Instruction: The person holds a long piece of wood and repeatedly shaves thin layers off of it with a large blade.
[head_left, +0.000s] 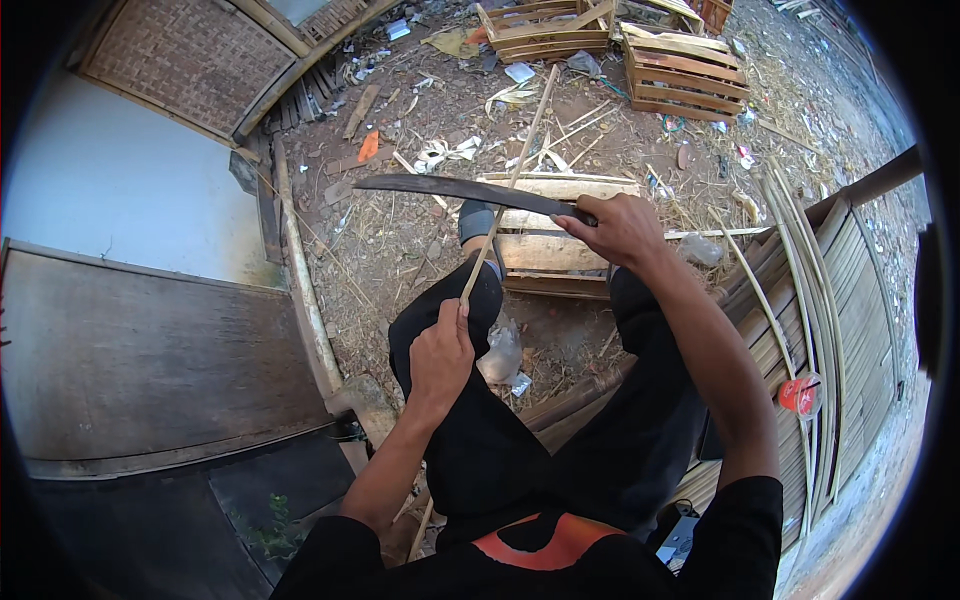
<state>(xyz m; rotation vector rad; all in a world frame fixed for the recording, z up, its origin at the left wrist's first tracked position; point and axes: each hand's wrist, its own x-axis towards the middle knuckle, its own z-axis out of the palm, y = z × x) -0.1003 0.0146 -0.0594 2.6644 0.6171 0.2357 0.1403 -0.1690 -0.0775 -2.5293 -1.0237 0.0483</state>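
Note:
My left hand [441,357] is closed round the near end of a long, thin bamboo strip [522,160], which slants up and away from me. In my right hand [622,229] is a machete [450,188] with a long dark blade pointing left. The blade lies across the strip about midway along it; whether the edge bites into it I cannot tell. Most of the machete's handle is hidden inside my right fist. Beyond and below the blade stands a slatted wooden crate [550,252], between my feet.
More wooden crates [685,75] stand at the far side. To my right, long bamboo strips [800,300] lie on a bamboo slat platform [865,300] with a red plastic cup [799,396]. Scraps and litter cover the dirt ground [380,250]. A white wall [130,190] rises on the left.

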